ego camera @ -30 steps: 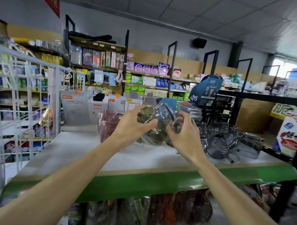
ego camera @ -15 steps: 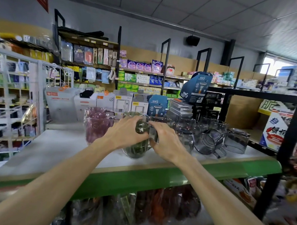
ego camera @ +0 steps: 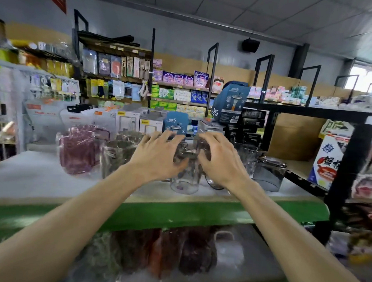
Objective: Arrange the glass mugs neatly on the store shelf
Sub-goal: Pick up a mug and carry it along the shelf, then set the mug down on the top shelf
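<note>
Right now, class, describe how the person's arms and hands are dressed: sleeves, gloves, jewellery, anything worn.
Both forearms are bare all the way to the bottom edge of the picture; no sleeve shows. The left hand and the right hand wear no gloves. No watch, bracelet or strap shows at either wrist, and no ring can be made out on the fingers, though motion blur softens them. No markings show.

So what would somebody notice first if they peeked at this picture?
Probably the two bare hands, left hand and right hand, side by side over a clear glass mug near the shelf's green front edge. Next, the purple wrapped mugs standing to the left.
</note>
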Demonstrator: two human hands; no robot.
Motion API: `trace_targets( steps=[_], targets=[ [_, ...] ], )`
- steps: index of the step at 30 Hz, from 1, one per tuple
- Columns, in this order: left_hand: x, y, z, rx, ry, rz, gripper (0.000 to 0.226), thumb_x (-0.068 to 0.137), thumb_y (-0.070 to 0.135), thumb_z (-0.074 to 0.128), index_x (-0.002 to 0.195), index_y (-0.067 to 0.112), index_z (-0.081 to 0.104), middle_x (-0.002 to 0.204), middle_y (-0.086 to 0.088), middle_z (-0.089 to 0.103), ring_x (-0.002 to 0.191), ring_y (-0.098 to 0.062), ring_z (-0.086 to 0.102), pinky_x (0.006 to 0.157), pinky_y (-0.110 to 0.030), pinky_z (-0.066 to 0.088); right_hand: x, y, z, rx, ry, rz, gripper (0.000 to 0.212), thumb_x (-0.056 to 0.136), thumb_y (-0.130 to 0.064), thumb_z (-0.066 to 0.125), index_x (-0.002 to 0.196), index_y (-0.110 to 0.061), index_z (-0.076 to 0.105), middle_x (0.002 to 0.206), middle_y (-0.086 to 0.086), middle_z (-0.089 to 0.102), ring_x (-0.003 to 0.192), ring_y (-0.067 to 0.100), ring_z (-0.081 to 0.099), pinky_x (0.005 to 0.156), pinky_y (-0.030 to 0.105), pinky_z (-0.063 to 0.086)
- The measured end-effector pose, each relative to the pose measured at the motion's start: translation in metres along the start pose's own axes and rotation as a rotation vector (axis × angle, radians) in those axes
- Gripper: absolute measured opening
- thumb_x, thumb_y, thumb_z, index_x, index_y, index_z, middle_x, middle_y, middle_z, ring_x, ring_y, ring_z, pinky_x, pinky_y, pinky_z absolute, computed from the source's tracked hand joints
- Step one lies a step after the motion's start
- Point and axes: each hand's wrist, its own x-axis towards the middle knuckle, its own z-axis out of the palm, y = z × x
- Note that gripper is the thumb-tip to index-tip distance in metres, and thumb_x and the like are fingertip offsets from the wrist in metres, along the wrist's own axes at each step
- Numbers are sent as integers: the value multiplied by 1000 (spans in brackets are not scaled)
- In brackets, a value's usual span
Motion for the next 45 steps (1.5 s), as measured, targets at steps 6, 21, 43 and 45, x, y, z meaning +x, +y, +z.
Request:
trace_targets(
  steps=[6, 21, 43, 45],
  targets=[
    [22, 37, 20, 26, -239, -138, 85, 74, 90, 34, 142, 40, 38, 133, -2, 56, 117, -30, 60, 99, -56, 46, -4, 82, -33, -68, -4, 27, 45, 96, -28, 52, 140, -18, 50, 146, 5, 46, 128, 24, 48, 102, 41, 46],
    [35, 64, 1, -154, 114, -260, 83, 72, 82, 50, 136, 29, 49, 118, -3, 64, 96, -21, 65, 81, -45, 60, -2, 210, -24, -140, -249, 338, 71, 74, -74, 63, 133, -37, 47, 134, 14, 48, 113, 42, 54, 85, 50, 53],
    [146, 258, 82, -161, -99, -110, 49, 88, 61, 56, 131, 40, 49, 123, -7, 57, 105, -36, 61, 81, -45, 43, -95, 239, -130, -59, 222, 381, 61, 74, -62, 60, 132, -46, 52, 142, 6, 48, 109, 34, 58, 84, 45, 56],
    [141, 263, 90, -103, -140, -118, 52, 89, 64, 54, 131, 34, 50, 126, -10, 55, 96, -34, 60, 77, -43, 42, -94, 242, -126, -14, 231, 384, 64, 71, -65, 56, 132, -47, 52, 142, 5, 50, 107, 33, 61, 83, 42, 57]
  ],
)
